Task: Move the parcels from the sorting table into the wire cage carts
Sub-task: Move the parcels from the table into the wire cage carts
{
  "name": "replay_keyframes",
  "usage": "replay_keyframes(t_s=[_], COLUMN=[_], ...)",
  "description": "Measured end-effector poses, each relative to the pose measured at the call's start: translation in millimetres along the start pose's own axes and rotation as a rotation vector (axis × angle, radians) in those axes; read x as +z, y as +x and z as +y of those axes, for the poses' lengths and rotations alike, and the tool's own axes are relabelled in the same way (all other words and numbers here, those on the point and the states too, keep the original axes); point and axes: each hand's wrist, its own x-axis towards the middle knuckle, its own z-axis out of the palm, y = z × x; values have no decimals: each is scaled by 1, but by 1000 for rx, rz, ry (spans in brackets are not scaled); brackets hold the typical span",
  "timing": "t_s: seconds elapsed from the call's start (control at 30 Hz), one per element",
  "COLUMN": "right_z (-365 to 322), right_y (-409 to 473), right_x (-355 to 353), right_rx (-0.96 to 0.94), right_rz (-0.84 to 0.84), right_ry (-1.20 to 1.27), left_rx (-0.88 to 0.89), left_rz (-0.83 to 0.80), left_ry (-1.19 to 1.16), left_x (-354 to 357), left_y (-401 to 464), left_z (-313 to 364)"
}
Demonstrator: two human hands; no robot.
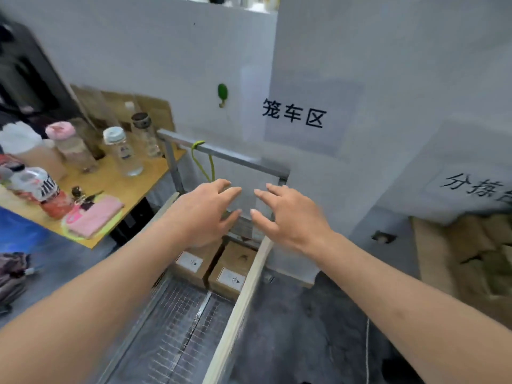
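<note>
Wall: white, smooth; a sheet with black printed characters is stuck to it, and a green hook sits to the left of that.
Side table: pale wooden top, left of the cart, carrying clear plastic bottles with coloured caps and a folded pink cloth.
Wire cage cart: grey metal mesh floor, a metal rail across its far end, pale wooden strips along both sides; its long axis runs away from the camera.
Parcels: two brown cardboard boxes, side by side and touching, at the far end of the cart floor; each bears a white label on top, long sides pointing along the cart.
Sorting table: at the right edge, heaped with brown parcels, blurred.
Left hand: open, fingers spread and nearly straight, above the boxes, gripping nothing.
Right hand: open likewise, fingers spread, facing the left hand with a narrow gap between the fingertips; nothing in it.
</note>
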Motion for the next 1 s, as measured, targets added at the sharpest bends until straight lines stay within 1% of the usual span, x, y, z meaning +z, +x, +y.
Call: replay_keyframes(t_s=[0.13,0.27,0.4,0.5,0.6,0.73,0.83,1.0], right_z=[19,47,73,86,94,95,92,75], right_y=[-59,-118,-183,-232,-280,-338,-382,-453], right_x=[-50,-77,-88,-93,-97,-104,-106,-96], right_rx=[98,183,263,341,440,561,674,894], right_rz=[83,147,173,195,231,315,345,441], right_ry=[1,0,0,-28,-10,-15,-10,-6], left_rx=[91,192,256,336,446,591,700,945], left_rz=[37,77,54,6,-52,-52,-77,-95], left_ry=[8,3,-20,-18,9,-4,-32,-27], left_x=[-34,-47,-44,-38,-36,-39,-35,-21], left_y=[0,-4,-15,-26,-37,-47,-54,-76], left_z=[57,122,180,221,262,309,340,393])
